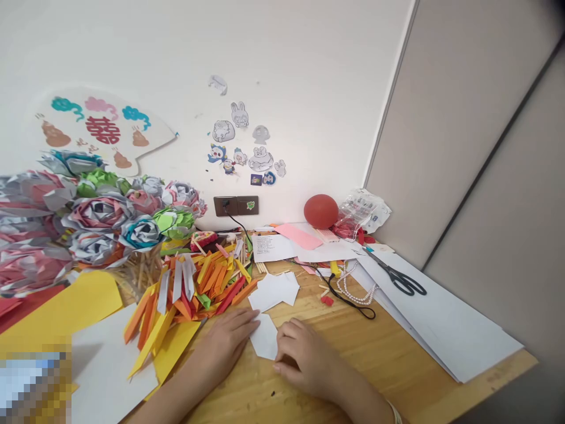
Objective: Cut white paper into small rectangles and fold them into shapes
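Observation:
A small white folded paper piece (265, 338) lies on the wooden table (379, 353) near the front edge. My left hand (227, 341) lies flat with its fingers stretched onto the paper's left edge. My right hand (304, 356) rests on the paper's right side with its fingers curled and pressing down. Just beyond lie more white cut paper shapes (276, 290). A heap of folded orange, yellow, red and grey paper strips (198, 285) sits directly left of my hands.
Paper roses (101, 218) on sticks fill the left. Yellow sheets (66, 306) and white sheets (103, 365) lie front left. Black scissors (397, 275) rest on a white paper stack (441, 318) at right. A red ball (321, 211), bead string (355, 291) and black cord (348, 301) lie behind.

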